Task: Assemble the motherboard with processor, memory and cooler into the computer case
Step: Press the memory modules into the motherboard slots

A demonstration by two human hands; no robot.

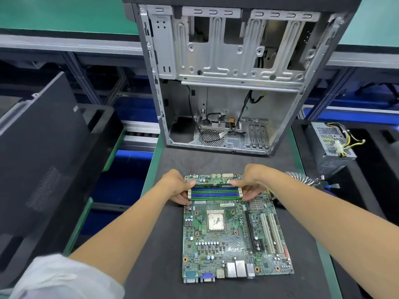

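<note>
**Both hands on the memory stick at the board's far edge**

I have the motherboard (233, 234) lying flat on the dark mat of the table (164, 244), I/O ports facing me, memory slots (214, 194) on the far side. The processor (216, 221) sits in its socket mid-board, bare metal lid up with patchy paste on it.

My left hand (179, 186) is at the left end of the slot bank, fingers curled down. Thumb rests on top of the memory stick (216, 185), which lies along the farthest slot. My right hand (250, 183) mirrors it at the right end, thumb tip on the stick's top edge, other fingers bent down against the slot ends. Both hands are half closed, pinching and pressing the stick between them. I can't tell whether it is fully seated, or whether the end latches are shut.

The blue and green slots nearer me are in plain sight between the two hands.

The computer case (233, 83) stands open just beyond the board, cavity facing me, loose black cables (241, 117) hanging inside. Case and board are apart, with a strip of mat between.

The cooler (300, 179) lies behind my right wrist, only its metal fins showing. The power supply (332, 145) sits farther right in a black tray, well clear of the board. The black side panel (41, 152) leans at far left.
</note>
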